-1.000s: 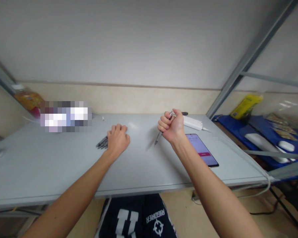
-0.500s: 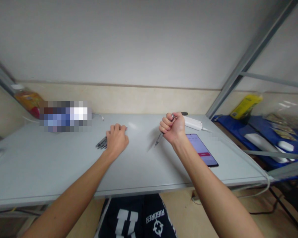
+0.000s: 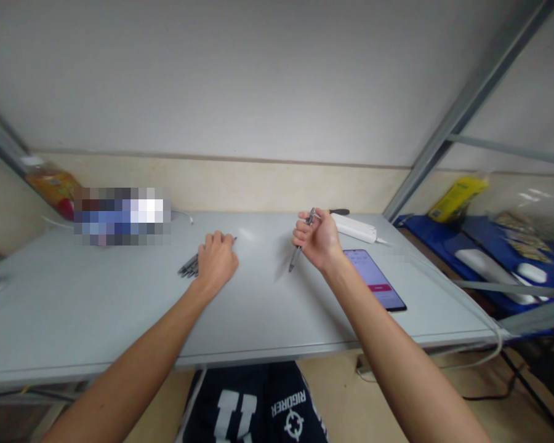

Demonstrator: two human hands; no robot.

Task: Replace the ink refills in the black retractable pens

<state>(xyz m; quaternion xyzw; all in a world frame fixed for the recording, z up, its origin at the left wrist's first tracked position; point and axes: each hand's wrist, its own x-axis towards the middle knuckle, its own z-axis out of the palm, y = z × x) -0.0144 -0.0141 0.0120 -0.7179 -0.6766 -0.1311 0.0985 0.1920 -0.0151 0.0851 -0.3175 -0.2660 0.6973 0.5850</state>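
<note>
My right hand is raised over the desk, its fingers wrapped round a grey and silver pen. The pen slants with its tip down to the left, and its clip end shows above the fingers by the thumb. On the left, my left hand lies palm down with curled fingers over a bundle of several grey pens. Their ends stick out to the left of the hand, and a thin end shows past the fingers on the right. The middle of the bundle is hidden under the hand.
A lit phone lies on the desk beside my right forearm. Behind it are a white power strip with a cable and a dark-handled object. A bottle stands at the back left, beside a blurred-out patch.
My right hand has shifted slightly left and turned a little. Its thumb has come away from the pen's top end, which now shows. My left hand stays about where it was.
</note>
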